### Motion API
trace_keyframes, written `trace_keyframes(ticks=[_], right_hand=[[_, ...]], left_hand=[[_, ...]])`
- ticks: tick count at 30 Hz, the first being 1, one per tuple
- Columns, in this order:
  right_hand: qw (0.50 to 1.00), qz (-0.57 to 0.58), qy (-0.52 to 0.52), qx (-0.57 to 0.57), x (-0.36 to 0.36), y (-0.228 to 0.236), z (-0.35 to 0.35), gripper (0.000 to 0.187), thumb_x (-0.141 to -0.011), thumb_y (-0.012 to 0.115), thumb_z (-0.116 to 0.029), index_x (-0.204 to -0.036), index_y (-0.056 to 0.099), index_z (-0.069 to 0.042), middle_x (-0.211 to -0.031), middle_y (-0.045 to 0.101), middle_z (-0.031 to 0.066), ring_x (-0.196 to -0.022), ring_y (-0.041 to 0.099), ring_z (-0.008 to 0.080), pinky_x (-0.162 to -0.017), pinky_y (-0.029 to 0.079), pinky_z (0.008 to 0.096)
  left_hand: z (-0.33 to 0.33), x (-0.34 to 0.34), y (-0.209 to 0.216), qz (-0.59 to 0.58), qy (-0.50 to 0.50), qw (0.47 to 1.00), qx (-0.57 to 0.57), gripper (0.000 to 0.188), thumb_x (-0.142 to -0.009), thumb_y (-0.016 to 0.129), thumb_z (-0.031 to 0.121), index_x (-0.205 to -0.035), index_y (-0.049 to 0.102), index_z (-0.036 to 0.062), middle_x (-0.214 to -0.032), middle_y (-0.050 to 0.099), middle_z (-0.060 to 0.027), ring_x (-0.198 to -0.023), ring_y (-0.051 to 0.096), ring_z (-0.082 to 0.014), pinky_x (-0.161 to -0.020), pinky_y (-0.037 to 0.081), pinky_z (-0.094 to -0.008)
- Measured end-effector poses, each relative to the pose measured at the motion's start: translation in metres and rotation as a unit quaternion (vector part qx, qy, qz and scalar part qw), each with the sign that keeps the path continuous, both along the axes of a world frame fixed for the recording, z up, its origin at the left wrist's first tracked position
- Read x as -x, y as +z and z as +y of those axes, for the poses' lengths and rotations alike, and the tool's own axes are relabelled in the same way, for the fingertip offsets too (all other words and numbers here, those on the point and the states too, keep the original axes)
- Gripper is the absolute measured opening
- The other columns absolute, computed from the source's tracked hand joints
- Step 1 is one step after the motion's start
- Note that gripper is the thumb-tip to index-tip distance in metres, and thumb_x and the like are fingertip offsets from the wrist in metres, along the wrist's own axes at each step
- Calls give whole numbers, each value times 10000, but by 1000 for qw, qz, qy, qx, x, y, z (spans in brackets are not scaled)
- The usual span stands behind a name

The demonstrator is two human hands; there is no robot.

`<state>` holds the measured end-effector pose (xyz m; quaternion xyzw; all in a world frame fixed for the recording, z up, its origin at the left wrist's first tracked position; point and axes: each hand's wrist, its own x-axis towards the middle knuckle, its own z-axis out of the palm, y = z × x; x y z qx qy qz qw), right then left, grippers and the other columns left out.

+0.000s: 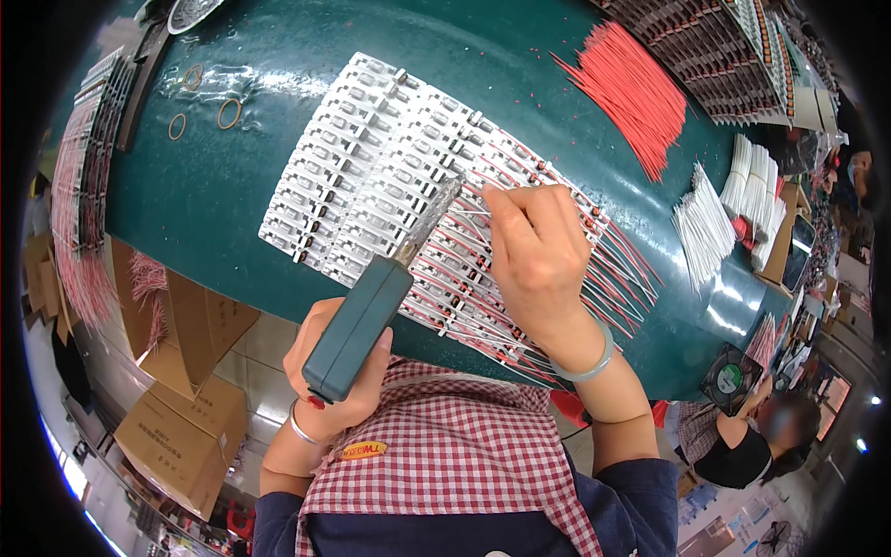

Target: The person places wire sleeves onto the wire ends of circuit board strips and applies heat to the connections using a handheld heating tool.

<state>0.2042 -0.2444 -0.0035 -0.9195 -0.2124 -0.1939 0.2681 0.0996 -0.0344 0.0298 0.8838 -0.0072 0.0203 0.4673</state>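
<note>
A white panel (325,176) of small plastic parts lies slantwise on the green bench (209,218), with thin red and white wires (617,269) fanning out from its right portion. The left grip (364,385) is wrapped round a dark green tool (357,325) at the panel's near edge; the tool's silvery tip (434,215) reaches over the panel's middle. The right grip (543,251) is curled above the panel's wired portion, thumb and forefinger drawn together near that tip; I cannot tell whether a wire is pinched between them. Left of the panel lie three rubber bands (229,113). Beyond the panel to the right is a heap of red wires (631,93); right of the panel, loose white wires (703,227). Cardboard boxes (181,441) stand well to the panel's left, nearer the person.
</note>
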Motion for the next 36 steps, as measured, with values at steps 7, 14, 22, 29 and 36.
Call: trace_keyframes(ticks=[7, 14, 22, 29, 36], right_hand=[[1000, 1, 3, 15, 0, 0, 0, 275, -687, 737, 92, -948, 702, 12, -795, 599, 84, -713, 567, 231, -594, 477, 340], [1000, 3, 2, 18, -1, 0, 1, 267, -691, 736, 91, -944, 701, 12, -787, 590, 85, -710, 565, 231, -592, 476, 341], [999, 14, 5, -31, -3, 4, -2, 314, -709, 713, 108, -999, 704, -10, -788, 597, 85, -717, 572, 237, -601, 481, 338], [994, 81, 0, -67, -13, 13, -4, 383, -757, 710, 92, -1128, 694, -3, -852, 567, 110, -713, 566, 244, -615, 476, 355], [997, 62, -26, -34, -15, -3, -4, 297, -800, 711, 66, -1093, 705, 15, -838, 547, 110, -715, 557, 240, -614, 466, 353]], left_hand=[[-4, -4, 2, 3, 9, 1000, 10, 194, -753, 729, -47, -941, 692, -19, -921, 658, -136, -776, 663, -267, -666, 531, -313], [5, 8, 5, 27, 24, 999, 3, 202, -769, 746, -6, -965, 696, -14, -926, 653, -144, -778, 662, -277, -671, 533, -329], [8, 9, 8, 18, 59, 997, 44, 250, -810, 738, 23, -1046, 683, -34, -1018, 670, -166, -851, 667, -285, -753, 535, -341], [3, 0, 6, 40, 56, 996, 52, 286, -804, 750, 15, -1076, 682, -39, -1051, 675, -176, -870, 668, -278, -756, 533, -338], [-1, -3, 2, 66, 55, 994, 74, 268, -797, 750, 4, -1051, 685, -52, -1019, 676, -177, -851, 669, -268, -735, 532, -322]])
